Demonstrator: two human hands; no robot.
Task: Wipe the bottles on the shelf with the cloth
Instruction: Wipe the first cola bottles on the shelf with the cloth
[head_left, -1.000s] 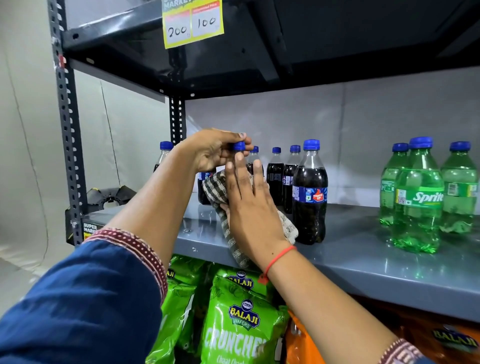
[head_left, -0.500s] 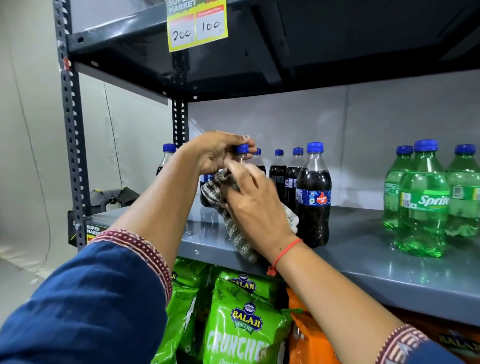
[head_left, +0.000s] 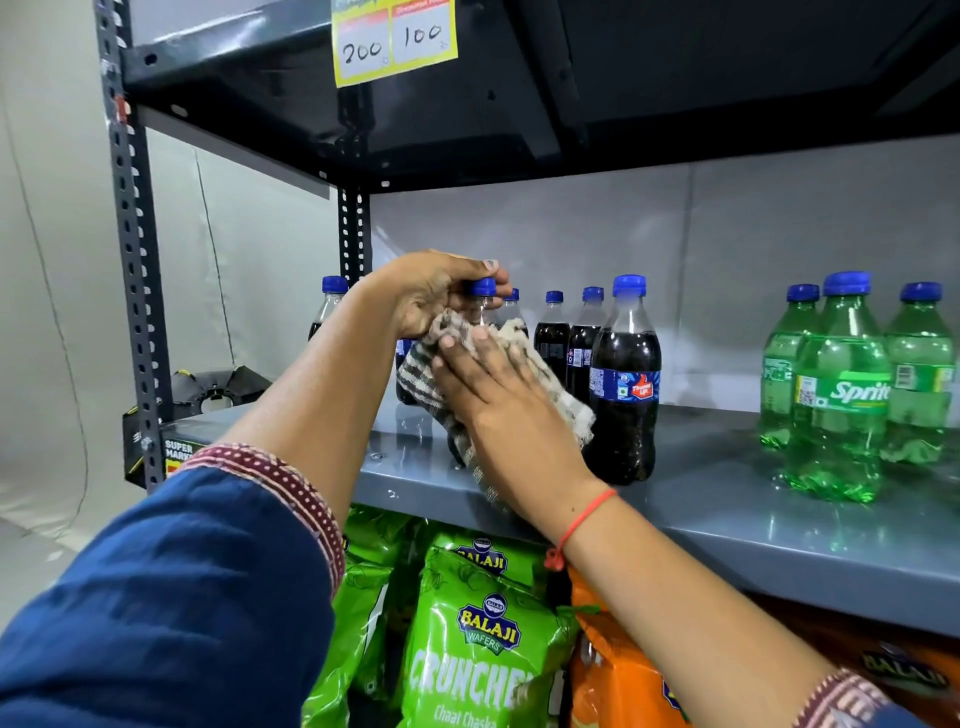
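Note:
A dark cola bottle (head_left: 483, 301) with a blue cap stands on the grey shelf (head_left: 727, 499). My left hand (head_left: 431, 291) grips its neck just under the cap. My right hand (head_left: 498, 395) presses a striped grey-and-white cloth (head_left: 415, 374) flat against the bottle's body, hiding most of it. The cloth's tail hangs over the shelf's front edge. More cola bottles (head_left: 626, 379) stand right beside and behind it. Three green Sprite bottles (head_left: 841, 395) stand further right.
A dark upper shelf (head_left: 571, 104) with a yellow price tag (head_left: 395, 39) hangs close overhead. A perforated steel post (head_left: 132, 234) marks the rack's left end. Green (head_left: 483, 649) and orange (head_left: 613, 675) snack bags fill the shelf below.
My right hand has slid the cloth upward on the bottle, from its lower body toward the shoulder. My left hand has kept its hold at the cap.

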